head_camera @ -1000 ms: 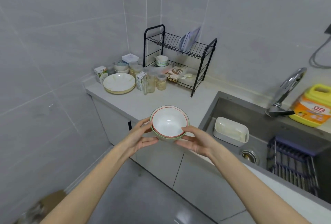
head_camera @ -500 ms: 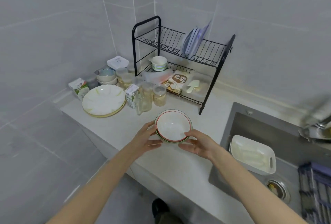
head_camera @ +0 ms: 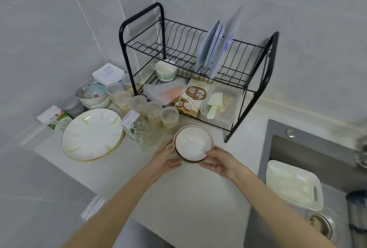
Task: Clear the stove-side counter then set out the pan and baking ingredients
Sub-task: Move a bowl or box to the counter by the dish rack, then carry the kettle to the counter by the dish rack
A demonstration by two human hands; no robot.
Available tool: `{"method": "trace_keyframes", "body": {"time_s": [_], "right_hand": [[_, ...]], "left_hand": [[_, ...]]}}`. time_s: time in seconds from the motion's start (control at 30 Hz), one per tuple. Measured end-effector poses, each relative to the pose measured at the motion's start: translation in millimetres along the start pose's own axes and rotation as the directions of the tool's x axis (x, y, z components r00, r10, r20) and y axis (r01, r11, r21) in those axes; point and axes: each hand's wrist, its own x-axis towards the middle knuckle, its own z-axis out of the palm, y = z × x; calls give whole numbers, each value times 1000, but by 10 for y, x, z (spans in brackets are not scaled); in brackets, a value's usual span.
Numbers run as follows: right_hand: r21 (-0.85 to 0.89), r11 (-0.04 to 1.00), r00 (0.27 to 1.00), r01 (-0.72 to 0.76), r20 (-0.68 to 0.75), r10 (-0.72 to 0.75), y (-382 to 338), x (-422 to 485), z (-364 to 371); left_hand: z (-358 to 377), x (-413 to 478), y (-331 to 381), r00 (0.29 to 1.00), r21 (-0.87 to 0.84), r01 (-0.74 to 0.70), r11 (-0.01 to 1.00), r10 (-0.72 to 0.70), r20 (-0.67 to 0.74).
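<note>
Two stacked bowls (head_camera: 191,144) are sitting between your hands, your left hand (head_camera: 164,158) cupping one side and your right hand (head_camera: 220,163) the other, fingers curled under the rim. You are holding them low over the tabletop (head_camera: 188,192); whether they are touching it I cannot tell. The upper bowl is lying slightly off-centre in the lower one, so tilting could be sliding it loose. Plastic jars (head_camera: 169,119) are crowding just beyond your left fingers and the dish rack (head_camera: 234,126) is standing just past your right, so pushing forward is risking a knock.
</note>
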Motion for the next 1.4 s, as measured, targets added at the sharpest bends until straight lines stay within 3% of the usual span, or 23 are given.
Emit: {"method": "trace_keyframes", "body": {"time_s": [0.27, 0.5, 0.87, 1.13, 1.4], "right_hand": [[73, 996, 999, 44, -25, -42, -20, 90, 64], [70, 986, 978, 151, -153, -139, 130, -137, 135], [132, 952, 929, 277, -291, -230, 857, -1219, -2], [197, 857, 807, 475, -487, -335, 1381, -2224, -485], [213, 716, 594, 665, -732, -334, 2179, -3576, -1249]], "left_hand": [[-30, 184, 49, 999, 19, -7, 1000, 6, 42], [-21, 40, 50, 997, 32, -11, 999, 9, 76], [-110, -714, -111, 944, 241, -75, 968, -9, 329], [709, -1340, -314, 822, 423, -232, 876, -55, 566], [2058, -2238, -1119, 625, 550, -388, 740, -227, 747]]}}
